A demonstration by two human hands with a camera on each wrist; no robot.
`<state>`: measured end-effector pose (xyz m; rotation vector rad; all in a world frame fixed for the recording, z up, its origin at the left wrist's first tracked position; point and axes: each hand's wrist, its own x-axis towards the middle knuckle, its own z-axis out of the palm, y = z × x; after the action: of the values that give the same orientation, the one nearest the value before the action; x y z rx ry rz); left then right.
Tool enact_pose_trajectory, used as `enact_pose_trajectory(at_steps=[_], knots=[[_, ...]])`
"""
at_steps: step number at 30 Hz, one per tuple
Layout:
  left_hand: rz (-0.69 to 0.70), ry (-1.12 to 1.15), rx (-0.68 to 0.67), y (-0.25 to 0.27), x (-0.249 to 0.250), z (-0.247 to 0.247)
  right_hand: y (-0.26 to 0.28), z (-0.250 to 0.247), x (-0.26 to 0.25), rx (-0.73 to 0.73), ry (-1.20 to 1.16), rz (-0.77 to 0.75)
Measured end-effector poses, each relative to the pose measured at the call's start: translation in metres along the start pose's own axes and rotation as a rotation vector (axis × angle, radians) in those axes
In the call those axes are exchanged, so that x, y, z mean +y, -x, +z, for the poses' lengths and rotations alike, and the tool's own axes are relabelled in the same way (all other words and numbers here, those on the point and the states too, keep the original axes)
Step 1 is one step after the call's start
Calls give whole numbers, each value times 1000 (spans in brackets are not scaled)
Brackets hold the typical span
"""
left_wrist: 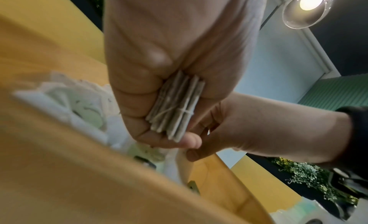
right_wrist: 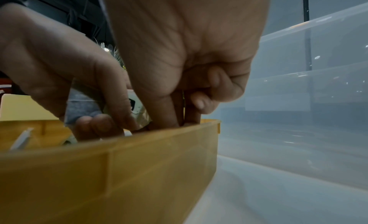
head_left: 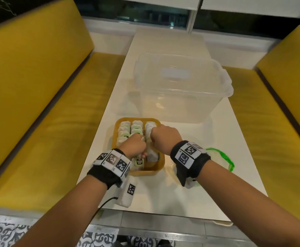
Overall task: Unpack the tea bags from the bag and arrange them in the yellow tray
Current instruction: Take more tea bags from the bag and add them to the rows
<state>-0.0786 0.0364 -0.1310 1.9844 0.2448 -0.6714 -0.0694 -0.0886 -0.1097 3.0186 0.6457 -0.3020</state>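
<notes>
From the head view, the yellow tray point(head_left: 152, 169) sits on the white surface point(head_left: 225, 139), just in front of a clear plastic box point(head_left: 179, 90). Rows of tea bags point(head_left: 136, 128) fill the tray's far end. Both hands reach into it: the left hand point(head_left: 134, 145) with fingers curled, the right hand point(head_left: 164, 138) fisted beside it. A clear bag with a green edge point(head_left: 224, 156) lies on the surface behind the right wrist.

The left wrist view shows the left hand point(left_wrist: 159, 89) gripping a stack of tea bags point(left_wrist: 176, 108) edge-on in its curled fingers, above the tray wall point(left_wrist: 99, 180).

In the right wrist view the right hand point(right_wrist: 189, 67) has two fingers point(right_wrist: 165, 111) pointing down into the tray point(right_wrist: 119, 172), the others curled; whether it pinches anything cannot be told.
</notes>
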Motion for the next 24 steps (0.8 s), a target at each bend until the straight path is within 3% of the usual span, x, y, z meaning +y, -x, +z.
enact_pose_trajectory(at_steps=[11, 24], knots=[[49, 84, 46, -2, -6, -12, 1, 1, 2, 11, -24, 44], [34, 22, 35, -1, -3, 7, 7, -2, -3, -2, -6, 54]])
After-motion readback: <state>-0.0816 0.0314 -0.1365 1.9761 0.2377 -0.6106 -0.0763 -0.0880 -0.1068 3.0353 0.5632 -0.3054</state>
